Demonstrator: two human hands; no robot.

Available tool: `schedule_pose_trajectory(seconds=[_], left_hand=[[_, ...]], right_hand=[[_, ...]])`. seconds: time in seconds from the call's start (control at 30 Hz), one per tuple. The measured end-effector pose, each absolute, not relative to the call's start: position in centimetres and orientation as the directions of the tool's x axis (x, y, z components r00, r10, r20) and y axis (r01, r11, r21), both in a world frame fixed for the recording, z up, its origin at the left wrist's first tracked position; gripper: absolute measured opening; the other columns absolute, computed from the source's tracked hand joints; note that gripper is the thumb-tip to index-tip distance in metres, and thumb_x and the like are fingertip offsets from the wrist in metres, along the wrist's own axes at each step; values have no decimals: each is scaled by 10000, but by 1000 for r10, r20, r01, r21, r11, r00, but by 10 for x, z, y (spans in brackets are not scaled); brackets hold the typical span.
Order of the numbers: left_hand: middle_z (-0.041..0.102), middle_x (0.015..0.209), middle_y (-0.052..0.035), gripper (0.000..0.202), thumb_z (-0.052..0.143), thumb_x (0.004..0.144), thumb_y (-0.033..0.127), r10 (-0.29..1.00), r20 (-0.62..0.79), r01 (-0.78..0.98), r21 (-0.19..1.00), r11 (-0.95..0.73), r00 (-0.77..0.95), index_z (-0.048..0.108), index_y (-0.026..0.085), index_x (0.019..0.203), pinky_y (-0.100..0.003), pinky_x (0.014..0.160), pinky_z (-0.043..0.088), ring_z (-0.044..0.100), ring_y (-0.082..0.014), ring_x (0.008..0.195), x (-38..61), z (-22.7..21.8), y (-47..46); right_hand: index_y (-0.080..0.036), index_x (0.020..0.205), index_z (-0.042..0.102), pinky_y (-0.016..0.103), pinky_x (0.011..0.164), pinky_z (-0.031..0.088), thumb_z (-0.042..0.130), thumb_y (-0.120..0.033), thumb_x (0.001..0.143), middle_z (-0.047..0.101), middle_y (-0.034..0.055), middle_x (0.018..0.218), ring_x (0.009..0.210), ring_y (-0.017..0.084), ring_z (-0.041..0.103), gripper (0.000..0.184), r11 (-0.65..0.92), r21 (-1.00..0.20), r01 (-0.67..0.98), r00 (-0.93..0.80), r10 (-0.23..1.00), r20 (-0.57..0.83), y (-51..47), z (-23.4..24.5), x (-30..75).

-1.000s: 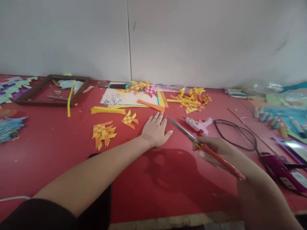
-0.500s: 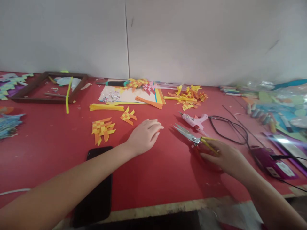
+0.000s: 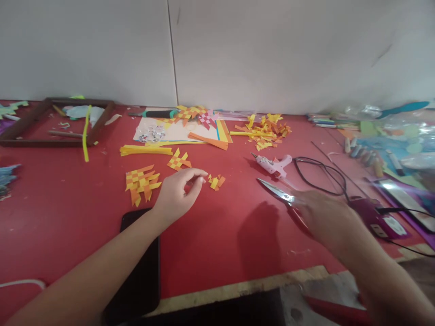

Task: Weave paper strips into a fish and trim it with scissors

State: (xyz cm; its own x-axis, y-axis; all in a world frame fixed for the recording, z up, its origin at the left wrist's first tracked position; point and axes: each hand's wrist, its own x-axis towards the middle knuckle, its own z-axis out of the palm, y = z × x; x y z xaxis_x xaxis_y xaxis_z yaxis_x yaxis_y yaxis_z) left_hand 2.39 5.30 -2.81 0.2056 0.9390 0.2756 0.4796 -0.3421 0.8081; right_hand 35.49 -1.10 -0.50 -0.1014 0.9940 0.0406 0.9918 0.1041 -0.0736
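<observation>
My left hand [image 3: 180, 192] hovers just above the red table, its thumb and forefinger tips pressed together; whether anything sits between them is hidden. Small yellow and orange paper scraps [image 3: 216, 182] lie right beside those fingertips. Behind the hand is a small woven paper piece [image 3: 178, 160], and left of it a larger woven yellow-orange fish shape [image 3: 142, 182]. On the right, my right hand [image 3: 321, 217] is closed over the handles of a pair of scissors [image 3: 280, 192], blades together and pointing left. The hand is blurred and hides most of the handles.
A pink glue gun [image 3: 273, 165] with a black cord lies behind the scissors. A black phone [image 3: 141, 267] sits under my left forearm. Further back are cut paper scraps [image 3: 268, 131], yellow strips [image 3: 146, 150], a brown frame [image 3: 37, 144] and a purple power strip [image 3: 377, 217].
My left hand has drawn back leftward and its fingers have pinched together, uncovering paper scraps. The scissors' blades have closed, and my right hand now covers their handles more.
</observation>
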Motion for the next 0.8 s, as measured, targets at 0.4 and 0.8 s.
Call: schedule_pose_trajectory(seconds=[0.4,0.8], left_hand=[[746,951,-35,185,510,938,302,944,207,480,820,-310,256,666,238,1014,-277,715,537,706,-182,847,18,-31,53],[736,956,-15,166,509,947,277,950,162,475,835,-277,268,662,243,1002,-268,722,525,702,-170,848,17,-29,57]], right_hand=[[-28,1458,398,496,1168,373,293,13,863,413,215,1516,1459,309,286,605,507,-181,843,-508,860,45,45,-42,211],[-67,1264,638,422,1052,520,374,-54,944,618,179,1335,1273,286,572,415,633,-59,772,-631,775,43,52,-38,210]])
